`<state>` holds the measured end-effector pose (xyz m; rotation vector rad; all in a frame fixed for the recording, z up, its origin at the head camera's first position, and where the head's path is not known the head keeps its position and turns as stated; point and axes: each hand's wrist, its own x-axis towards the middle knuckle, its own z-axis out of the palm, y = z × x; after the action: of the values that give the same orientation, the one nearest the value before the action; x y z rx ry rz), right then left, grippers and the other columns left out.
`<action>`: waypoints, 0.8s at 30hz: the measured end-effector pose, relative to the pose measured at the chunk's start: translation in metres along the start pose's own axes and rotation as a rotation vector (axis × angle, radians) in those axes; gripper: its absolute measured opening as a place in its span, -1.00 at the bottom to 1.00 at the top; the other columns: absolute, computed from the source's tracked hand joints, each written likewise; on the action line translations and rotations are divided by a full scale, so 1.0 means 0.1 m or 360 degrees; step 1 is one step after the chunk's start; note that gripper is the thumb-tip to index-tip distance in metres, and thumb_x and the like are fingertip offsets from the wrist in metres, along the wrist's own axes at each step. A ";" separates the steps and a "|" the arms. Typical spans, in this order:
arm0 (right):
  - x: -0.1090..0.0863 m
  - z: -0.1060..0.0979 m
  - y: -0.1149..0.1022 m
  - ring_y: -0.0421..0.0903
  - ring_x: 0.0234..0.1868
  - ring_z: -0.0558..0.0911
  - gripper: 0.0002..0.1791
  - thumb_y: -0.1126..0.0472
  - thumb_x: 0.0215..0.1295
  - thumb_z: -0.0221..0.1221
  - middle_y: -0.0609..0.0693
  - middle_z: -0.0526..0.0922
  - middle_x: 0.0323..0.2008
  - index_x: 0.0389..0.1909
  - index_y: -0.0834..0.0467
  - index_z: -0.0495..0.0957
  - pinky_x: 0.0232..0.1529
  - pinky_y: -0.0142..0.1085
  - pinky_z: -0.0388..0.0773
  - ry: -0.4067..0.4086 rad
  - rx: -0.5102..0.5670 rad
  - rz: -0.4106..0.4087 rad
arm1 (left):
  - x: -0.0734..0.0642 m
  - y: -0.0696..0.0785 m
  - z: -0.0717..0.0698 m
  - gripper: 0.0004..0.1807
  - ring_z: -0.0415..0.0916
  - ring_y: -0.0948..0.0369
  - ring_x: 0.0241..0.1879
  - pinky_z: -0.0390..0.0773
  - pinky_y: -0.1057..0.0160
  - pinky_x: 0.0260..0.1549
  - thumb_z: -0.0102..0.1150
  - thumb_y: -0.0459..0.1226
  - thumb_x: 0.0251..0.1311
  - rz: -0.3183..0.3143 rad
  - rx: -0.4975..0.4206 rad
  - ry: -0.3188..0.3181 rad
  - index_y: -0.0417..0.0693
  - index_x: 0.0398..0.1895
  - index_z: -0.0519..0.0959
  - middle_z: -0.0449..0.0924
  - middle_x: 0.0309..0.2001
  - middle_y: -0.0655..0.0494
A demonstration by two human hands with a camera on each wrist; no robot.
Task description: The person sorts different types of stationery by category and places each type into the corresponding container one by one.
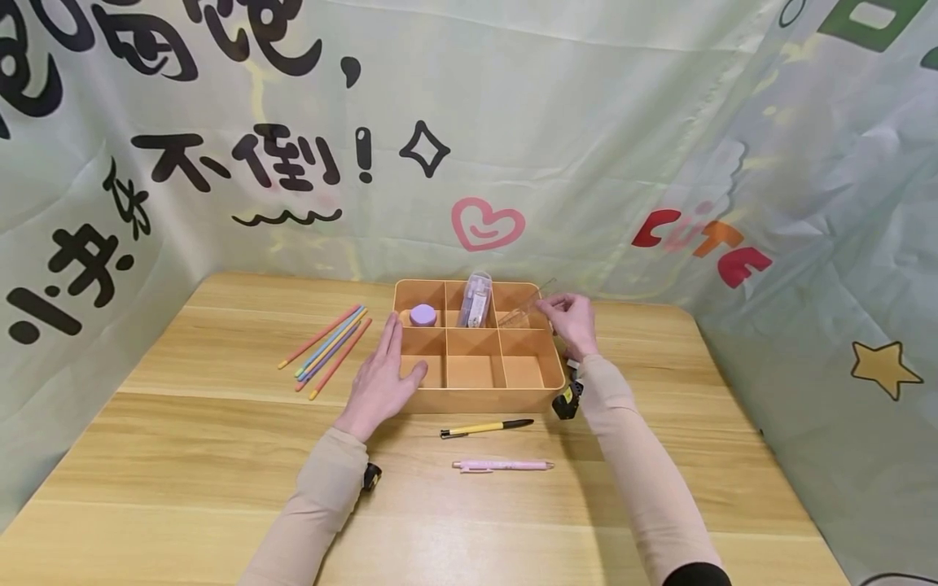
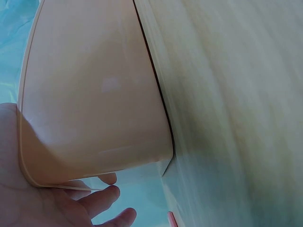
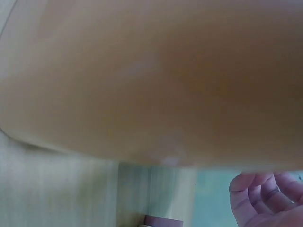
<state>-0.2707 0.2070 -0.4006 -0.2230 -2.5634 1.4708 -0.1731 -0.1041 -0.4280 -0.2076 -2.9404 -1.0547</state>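
Note:
A light-orange divided organizer box (image 1: 479,400) stands at the back middle of the table in the head view. My left hand (image 1: 381,387) rests against its left side, fingers straight along the rim and thumb over the front left compartment. In the left wrist view, the left hand (image 2: 61,205) lies at the box's edge. My right hand (image 1: 574,321) pinches a clear ruler (image 1: 522,311), which slants into the back right compartment. In the right wrist view, the right hand's fingers (image 3: 270,191) are curled beyond the box wall (image 3: 142,94); the ruler is hidden there.
A round purple-topped item (image 1: 422,315) sits in the back left compartment, a translucent lavender case (image 1: 476,301) in the back middle one. Several coloured sticks (image 1: 330,350) lie to the left. A yellow-and-black pen (image 1: 484,428) and a pink pen (image 1: 502,465) lie before the box.

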 end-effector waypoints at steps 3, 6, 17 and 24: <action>-0.02 -0.01 0.01 -0.25 -0.73 0.47 -0.70 0.07 0.29 0.33 -0.07 0.61 -0.57 -0.23 0.27 0.68 -0.62 -0.42 0.47 -0.0009 -0.0037 -0.0006 | 0.00 0.00 0.00 -0.03 0.26 -0.34 0.41 0.16 -0.33 0.44 0.03 0.03 0.40 -0.0002 0.0000 -0.0004 -0.15 0.64 -0.23 -0.49 0.67 0.16; -0.05 -0.03 0.03 -0.24 -0.72 0.50 -0.64 0.03 0.27 0.35 -0.07 0.62 -0.55 -0.17 0.27 0.66 -0.59 -0.42 0.50 -0.0025 -0.0011 0.0030 | 0.00 0.00 0.00 -0.03 0.25 -0.35 0.42 0.16 -0.34 0.44 0.03 0.03 0.41 -0.0002 0.0000 -0.0005 -0.14 0.64 -0.23 -0.49 0.67 0.15; -0.32 -0.11 0.09 -0.30 -0.63 0.44 -0.57 0.07 0.35 0.28 -0.07 0.55 -0.51 0.03 0.34 0.55 -0.57 -0.39 0.44 -0.0130 0.0083 0.0030 | 0.00 -0.01 0.01 -0.04 0.28 -0.38 0.38 0.21 -0.35 0.41 0.04 0.03 0.40 0.0013 0.0006 0.0007 -0.16 0.64 -0.21 -0.47 0.67 0.13; -0.57 -0.09 0.10 0.03 -0.14 0.66 -0.61 0.11 0.40 0.20 0.25 0.67 -0.09 0.06 0.34 0.57 -0.12 -0.33 0.56 -0.0042 -0.0155 -0.0146 | 0.00 0.00 0.01 -0.05 0.30 -0.34 0.38 0.18 -0.34 0.43 0.04 0.02 0.41 0.0025 0.0002 0.0020 -0.18 0.63 -0.19 -0.45 0.68 0.10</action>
<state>-0.2125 0.2074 -0.4093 -0.0982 -2.6315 1.3274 -0.1733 -0.1038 -0.4288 -0.2224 -2.9231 -1.0480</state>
